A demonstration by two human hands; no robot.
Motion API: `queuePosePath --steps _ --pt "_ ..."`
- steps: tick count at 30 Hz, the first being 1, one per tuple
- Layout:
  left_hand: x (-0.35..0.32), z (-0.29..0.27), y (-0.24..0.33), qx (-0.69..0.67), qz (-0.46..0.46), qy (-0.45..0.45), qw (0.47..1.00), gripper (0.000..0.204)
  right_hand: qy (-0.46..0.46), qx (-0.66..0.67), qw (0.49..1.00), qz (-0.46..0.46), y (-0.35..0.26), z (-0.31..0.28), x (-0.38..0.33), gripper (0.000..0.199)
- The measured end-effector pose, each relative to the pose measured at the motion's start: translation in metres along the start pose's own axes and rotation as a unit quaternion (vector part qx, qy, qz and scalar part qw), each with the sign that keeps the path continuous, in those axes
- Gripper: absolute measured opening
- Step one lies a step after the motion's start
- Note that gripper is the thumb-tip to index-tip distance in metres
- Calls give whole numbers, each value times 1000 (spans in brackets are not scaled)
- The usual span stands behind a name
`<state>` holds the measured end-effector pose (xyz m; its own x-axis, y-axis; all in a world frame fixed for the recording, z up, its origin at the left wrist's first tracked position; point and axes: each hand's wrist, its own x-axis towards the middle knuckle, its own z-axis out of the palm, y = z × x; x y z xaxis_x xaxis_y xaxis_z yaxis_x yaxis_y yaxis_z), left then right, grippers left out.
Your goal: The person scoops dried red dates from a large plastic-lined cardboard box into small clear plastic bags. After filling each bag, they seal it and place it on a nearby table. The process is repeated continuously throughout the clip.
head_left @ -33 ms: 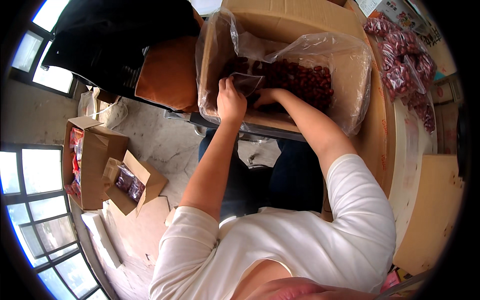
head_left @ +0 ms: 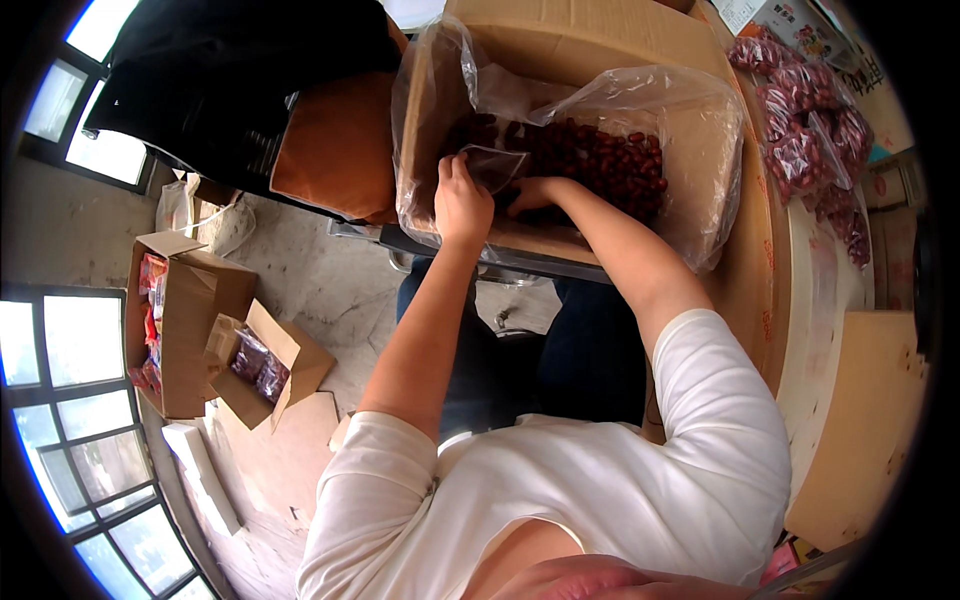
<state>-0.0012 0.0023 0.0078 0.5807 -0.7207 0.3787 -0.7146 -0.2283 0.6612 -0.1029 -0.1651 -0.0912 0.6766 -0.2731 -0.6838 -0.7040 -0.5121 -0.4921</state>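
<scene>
Unmoved: left hand (head_left: 464,205), carton (head_left: 590,32), bagged fruit (head_left: 797,155)

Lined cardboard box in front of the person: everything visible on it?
The cardboard box is brown, rectangular and open on top, with a wide flap on the far side. A crinkled clear plastic liner drapes over its rim. Glossy dark red fruit lies loose inside, in a shallow layer. A dark edge shows below its near side. Over its near left part, the left hand holds a small clear bag; the right hand reaches in, its fingers partly lost in shadow.
</scene>
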Motion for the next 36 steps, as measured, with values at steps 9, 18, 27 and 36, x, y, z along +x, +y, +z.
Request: queuePosePath --steps 9,18,27,36 --pt "-2 -2 1 27 3 -18 999 42 -58 -6 998 -13 -1 -2 0 104" --pt "-2 -2 1 -2 9 -29 1000 40 -50 -17 999 -10 -15 -10 -22 106" --pt "6 8 -23 -32 88 17 995 42 -54 -44 997 -35 -5 -5 -8 115" --pt "25 -22 5 -159 -5 26 987 43 -40 -42 998 -8 -8 -11 -18 123"
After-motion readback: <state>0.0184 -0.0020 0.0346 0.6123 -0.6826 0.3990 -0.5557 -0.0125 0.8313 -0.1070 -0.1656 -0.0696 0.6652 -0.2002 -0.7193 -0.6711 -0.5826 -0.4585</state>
